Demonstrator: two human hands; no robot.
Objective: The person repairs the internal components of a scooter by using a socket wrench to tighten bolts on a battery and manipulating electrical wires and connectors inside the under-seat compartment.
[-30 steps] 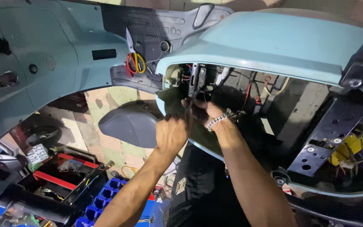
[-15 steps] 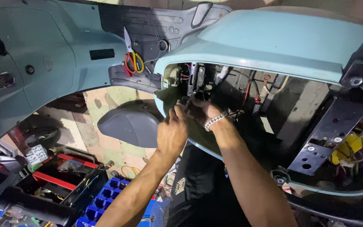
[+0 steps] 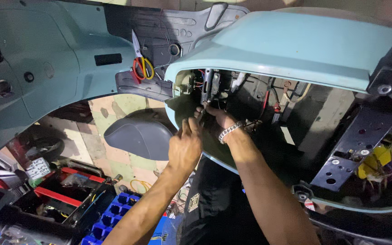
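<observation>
Leaning over an opened pale-blue scooter [image 3: 296,45], the person has both hands at the mouth of its body cavity. Far left, low down, a small white plate [image 3: 38,169] with dark marks lies tilted beside a red-and-black toolbox [image 3: 64,199]; a blue parts tray [image 3: 114,213] sits just right of that. Scissors [image 3: 139,61] with red and yellow handles rest on the grey floorboard above. A dark seat [image 3: 137,134] lies on the tiled floor below them.

The left hand [image 3: 184,147] has crept up and right since a second ago, when it hung lower; its fingers are now bunched narrow against the cavity's edge, though what they pinch I cannot tell. The right hand [image 3: 216,118], with a silver bracelet [image 3: 230,131] at the wrist, has stayed put, fingers curled close around something small under the wiring [image 3: 200,79], which is hidden from me. Further right, a white rectangular sticker [image 3: 287,135] sits inside the frame, and a yellow rag [image 3: 377,161] lies near the black bracket [image 3: 355,145].
</observation>
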